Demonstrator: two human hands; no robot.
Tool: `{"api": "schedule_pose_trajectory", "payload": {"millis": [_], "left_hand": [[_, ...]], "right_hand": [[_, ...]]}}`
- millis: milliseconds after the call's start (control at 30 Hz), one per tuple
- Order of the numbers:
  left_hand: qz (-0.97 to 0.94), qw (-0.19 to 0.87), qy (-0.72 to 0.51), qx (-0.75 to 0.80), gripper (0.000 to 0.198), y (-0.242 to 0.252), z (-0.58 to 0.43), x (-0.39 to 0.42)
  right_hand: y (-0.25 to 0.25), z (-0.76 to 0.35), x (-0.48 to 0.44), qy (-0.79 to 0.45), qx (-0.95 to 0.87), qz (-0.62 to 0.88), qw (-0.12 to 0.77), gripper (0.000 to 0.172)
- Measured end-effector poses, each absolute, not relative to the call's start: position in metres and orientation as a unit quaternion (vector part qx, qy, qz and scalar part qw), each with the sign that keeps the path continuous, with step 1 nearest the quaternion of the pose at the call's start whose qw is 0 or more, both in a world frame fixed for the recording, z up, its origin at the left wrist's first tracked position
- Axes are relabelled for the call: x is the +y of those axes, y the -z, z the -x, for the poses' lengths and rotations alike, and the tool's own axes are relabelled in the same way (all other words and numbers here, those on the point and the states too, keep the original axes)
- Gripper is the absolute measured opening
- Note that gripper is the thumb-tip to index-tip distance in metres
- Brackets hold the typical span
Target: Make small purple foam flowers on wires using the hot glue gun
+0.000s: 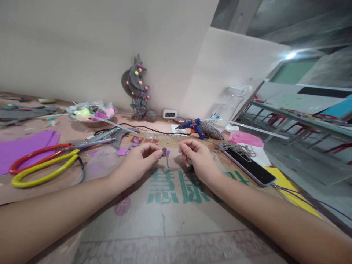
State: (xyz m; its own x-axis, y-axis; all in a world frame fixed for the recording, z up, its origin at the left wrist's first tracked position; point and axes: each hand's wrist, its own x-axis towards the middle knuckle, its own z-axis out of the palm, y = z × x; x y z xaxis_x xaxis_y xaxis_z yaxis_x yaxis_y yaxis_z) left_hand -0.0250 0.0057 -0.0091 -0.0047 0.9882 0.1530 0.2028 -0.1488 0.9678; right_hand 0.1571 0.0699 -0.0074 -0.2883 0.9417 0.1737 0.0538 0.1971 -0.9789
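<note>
A small purple flower piece (168, 152) is pinched between the thumb and forefinger of my left hand (143, 158). From it hangs a thin grey cord (167, 162), which bends and runs right along the surface towards my right hand (198, 157). The fingers of that hand are drawn together a short way from the flower; whatever they hold is too small to make out. Just behind my left hand lie more purple flower cutouts (122, 151). Both hands are above a printed cardboard sheet (129, 227).
Pliers with red and yellow handles (45, 170) and purple sheets (24, 148) lie left. Behind stand a bowl (92, 119), a grey moon ornament (136, 86), a small clock (169, 114) and a blue glue gun (194, 126). A phone (249, 167) and bottle (228, 104) are right.
</note>
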Motion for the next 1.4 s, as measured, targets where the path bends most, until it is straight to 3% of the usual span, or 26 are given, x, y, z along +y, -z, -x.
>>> {"api": "schedule_pose_trajectory", "payload": {"millis": [933, 1133, 1400], "left_hand": [[-0.59, 0.395, -0.473, 0.521, 0.018, 0.008, 0.025, 0.006], [-0.597, 0.399, -0.469, 0.515, 0.02, 0.01, 0.026, 0.007], [-0.592, 0.406, -0.476, 0.508, 0.022, 0.01, 0.026, 0.006]], "right_hand": [[0.006, -0.153, 0.06, -0.526, -0.67, 0.351, 0.388, 0.006], [0.009, -0.153, 0.063, -0.536, -0.668, 0.357, 0.373, 0.02], [0.009, -0.154, 0.063, -0.532, -0.663, 0.372, 0.372, 0.026]]}}
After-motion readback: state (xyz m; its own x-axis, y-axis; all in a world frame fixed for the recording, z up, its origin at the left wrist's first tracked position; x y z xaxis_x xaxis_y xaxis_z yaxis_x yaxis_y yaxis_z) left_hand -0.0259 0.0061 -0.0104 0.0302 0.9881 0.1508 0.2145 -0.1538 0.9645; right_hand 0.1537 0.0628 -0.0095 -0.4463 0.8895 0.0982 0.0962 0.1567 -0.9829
